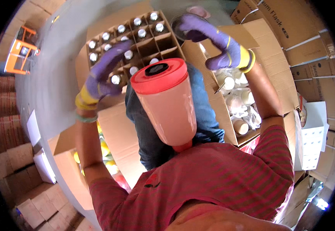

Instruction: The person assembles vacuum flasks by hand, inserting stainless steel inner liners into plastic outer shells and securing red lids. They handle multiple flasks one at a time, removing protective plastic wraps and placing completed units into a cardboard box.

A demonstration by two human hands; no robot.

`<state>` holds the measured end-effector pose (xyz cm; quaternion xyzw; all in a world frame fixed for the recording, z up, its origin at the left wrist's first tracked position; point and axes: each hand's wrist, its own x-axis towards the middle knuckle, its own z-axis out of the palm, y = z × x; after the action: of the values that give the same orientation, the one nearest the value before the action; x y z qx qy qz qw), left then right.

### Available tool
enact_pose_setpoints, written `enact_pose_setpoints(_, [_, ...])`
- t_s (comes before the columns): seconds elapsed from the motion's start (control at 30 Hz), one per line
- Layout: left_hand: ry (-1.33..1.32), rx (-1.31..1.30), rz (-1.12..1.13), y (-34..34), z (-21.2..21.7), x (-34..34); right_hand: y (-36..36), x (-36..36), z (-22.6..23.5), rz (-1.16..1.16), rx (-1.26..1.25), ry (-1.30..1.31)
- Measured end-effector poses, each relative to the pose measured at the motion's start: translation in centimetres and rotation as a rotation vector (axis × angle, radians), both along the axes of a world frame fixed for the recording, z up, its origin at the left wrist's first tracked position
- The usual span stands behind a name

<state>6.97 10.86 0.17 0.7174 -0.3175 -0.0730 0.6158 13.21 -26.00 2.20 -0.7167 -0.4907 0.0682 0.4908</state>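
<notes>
A pale pink, jug-shaped vessel (167, 111) with a red lid and a black round centre stands tilted between my denim-covered knees. Its narrow red end rests against my body. Both hands wear purple gloves with yellow cuffs and are raised apart from it. My left hand (105, 73) is to its upper left, fingers stretched out over a divided carton (83, 57) of silver-capped bottles (137, 21). Up and to the right, my right hand (223, 44) has thumb and fingers spread, holding nothing. Its fingertips overlap a dark round dish-like thing (177, 32), and I cannot tell whether they touch.
On my right, an open carton (223, 109) holds cream-coloured pieces (241, 125) in clear plastic. A carton (69, 165) on my left contains yellow and green items (105, 149). Stacked brown cartons (286, 27) stand at the right. An orange frame (19, 57) stands at the far left.
</notes>
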Motion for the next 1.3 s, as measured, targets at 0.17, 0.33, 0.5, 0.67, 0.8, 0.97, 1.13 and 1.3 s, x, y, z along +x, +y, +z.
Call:
enact_pose_setpoints(0.17, [0.701,-0.564,-0.038,-3.6,-7.4,-0.2,6.3,-4.0,-1.9,0.074,0.146,0.045])
enact_pose_setpoints(0.33, [0.352,-0.287,0.333,-6.5,-6.7,-4.3,7.3,-3.9,-5.0,0.023,0.250,0.097])
enact_pose_setpoints(0.5, [0.112,-0.059,0.416,-6.7,-6.4,-4.3,6.8,-2.4,-6.6,0.098,0.287,0.332])
enact_pose_setpoints(0.67, [0.323,-0.178,0.225,-4.0,-7.1,-2.2,7.4,-1.8,-2.8,0.056,0.192,-0.002])
enact_pose_setpoints(0.8, [-0.009,-0.189,0.008,-3.5,-10.0,1.0,10.1,-3.9,-0.2,0.111,-0.107,-0.279])
enact_pose_setpoints(0.97, [-0.020,-0.096,0.115,-4.6,-7.1,-1.8,8.9,-2.2,-2.4,0.266,-0.082,-0.116])
enact_pose_setpoints(1.13, [0.064,0.086,0.358,-4.2,-2.8,-7.2,6.9,0.8,-10.8,0.270,0.225,0.120])
enact_pose_setpoints(1.3, [0.021,0.037,0.495,-2.3,-4.4,-5.4,6.7,0.3,-8.6,0.184,0.142,0.315])
